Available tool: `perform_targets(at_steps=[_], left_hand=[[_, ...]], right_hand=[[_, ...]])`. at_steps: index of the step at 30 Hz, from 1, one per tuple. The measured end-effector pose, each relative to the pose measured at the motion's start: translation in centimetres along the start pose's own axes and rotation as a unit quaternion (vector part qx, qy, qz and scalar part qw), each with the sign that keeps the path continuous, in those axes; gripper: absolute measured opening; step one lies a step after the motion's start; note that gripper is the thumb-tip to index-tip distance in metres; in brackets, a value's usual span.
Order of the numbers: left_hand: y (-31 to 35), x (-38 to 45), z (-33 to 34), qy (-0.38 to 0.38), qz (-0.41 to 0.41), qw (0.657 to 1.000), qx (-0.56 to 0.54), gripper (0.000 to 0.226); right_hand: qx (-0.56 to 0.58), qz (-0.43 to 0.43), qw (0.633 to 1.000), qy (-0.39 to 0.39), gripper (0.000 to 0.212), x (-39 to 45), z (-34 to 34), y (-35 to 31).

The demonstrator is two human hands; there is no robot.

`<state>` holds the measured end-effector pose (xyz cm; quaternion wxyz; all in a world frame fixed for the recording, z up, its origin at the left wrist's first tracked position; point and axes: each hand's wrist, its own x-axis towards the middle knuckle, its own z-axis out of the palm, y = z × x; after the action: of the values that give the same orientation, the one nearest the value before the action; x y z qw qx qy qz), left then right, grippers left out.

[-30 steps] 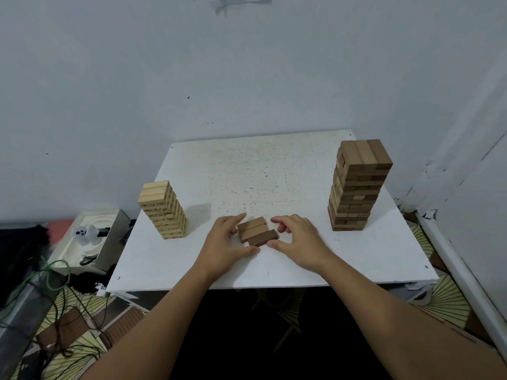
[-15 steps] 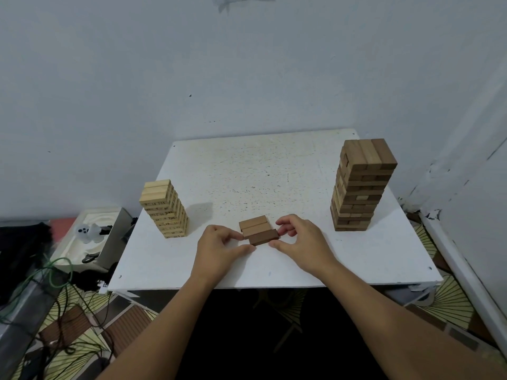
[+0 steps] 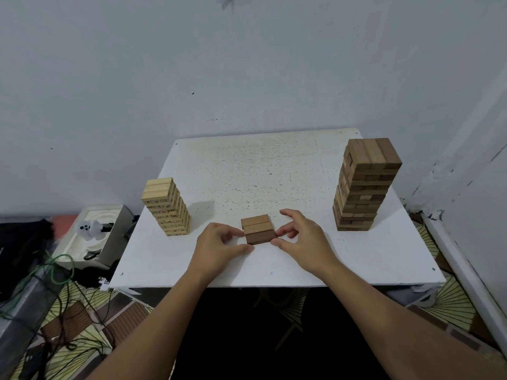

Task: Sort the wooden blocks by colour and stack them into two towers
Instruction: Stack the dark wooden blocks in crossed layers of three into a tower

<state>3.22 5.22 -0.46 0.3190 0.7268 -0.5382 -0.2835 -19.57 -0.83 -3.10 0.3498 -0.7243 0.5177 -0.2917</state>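
Note:
Three dark brown blocks [image 3: 258, 229] lie side by side as one flat row near the front middle of the white table [image 3: 260, 165]. My left hand [image 3: 219, 248] has curled fingers at the row's left end, with the thumb along its front edge. My right hand [image 3: 301, 239] pinches the right end between curled fingers and thumb, its index finger lifted. A short tower of light blocks [image 3: 167, 207] stands at the left. A taller tower of brown blocks [image 3: 365, 185], with a few lighter pieces in it, stands at the right.
The table sits against a grey wall, with another wall close on the right. Left of the table, on the floor, are a white box [image 3: 93, 234] and green and black cables [image 3: 55, 275]. A patterned floor shows below the table's front edge.
Both hands have drawn in on the row of brown blocks, fingers curling tighter at its ends. The row now lies squarer. Neither tower has moved.

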Motion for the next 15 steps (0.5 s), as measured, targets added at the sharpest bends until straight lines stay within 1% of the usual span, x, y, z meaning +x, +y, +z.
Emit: perform_targets(at_steps=[5,9,15], left_hand=[[0.18,-0.07,-0.11,0.001,-0.005,1.000,-0.011,0.034],[0.25,-0.16,-0.14,0.003,-0.005,1.000,-0.015,0.032],[0.19,-0.24,-0.22,0.006,-0.014,1.000,-0.027,0.032]], right_hand=[[-0.054,-0.035,0.998,0.015,0.040,0.24,0.26,0.09],[-0.064,-0.043,0.997,0.010,0.034,0.39,0.21,0.08],[-0.065,-0.041,0.997,0.005,0.033,0.43,0.19,-0.33]])
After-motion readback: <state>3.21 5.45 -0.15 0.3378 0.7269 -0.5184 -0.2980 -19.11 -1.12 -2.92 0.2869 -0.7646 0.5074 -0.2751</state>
